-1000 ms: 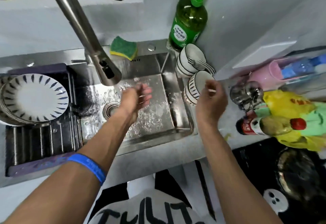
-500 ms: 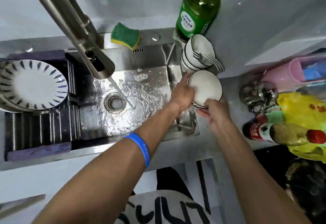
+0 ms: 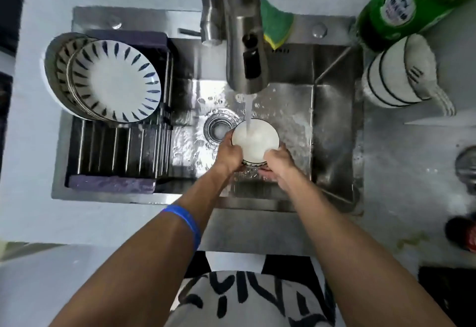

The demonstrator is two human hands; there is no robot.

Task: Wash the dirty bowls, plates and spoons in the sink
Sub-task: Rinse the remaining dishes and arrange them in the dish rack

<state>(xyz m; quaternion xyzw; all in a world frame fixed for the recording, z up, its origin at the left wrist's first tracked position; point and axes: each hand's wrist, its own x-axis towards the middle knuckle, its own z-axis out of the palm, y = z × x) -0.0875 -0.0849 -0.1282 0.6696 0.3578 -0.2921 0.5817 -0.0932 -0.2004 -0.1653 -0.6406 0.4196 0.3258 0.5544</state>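
Note:
A white bowl (image 3: 253,137) with a dark rim is held over the steel sink (image 3: 332,130), right under the running tap (image 3: 244,50). Water pours into it. My left hand (image 3: 229,152) grips its left side and my right hand (image 3: 277,163) grips its right side and underside. A stack of white bowls (image 3: 391,81) with spoon or fork handles sticking out lies on the counter at the right. White plates with blue dashes (image 3: 113,81) are stacked on the rack at the left.
A dark drying rack (image 3: 116,146) fills the sink's left half. A green-yellow sponge (image 3: 277,26) sits on the back ledge. A green soap bottle (image 3: 409,1) stands at the back right. The drain (image 3: 217,128) is just left of the bowl.
Both hands lifted one bowl from the stack on the right counter and carried it left under the running water. The camera moved over the sink.

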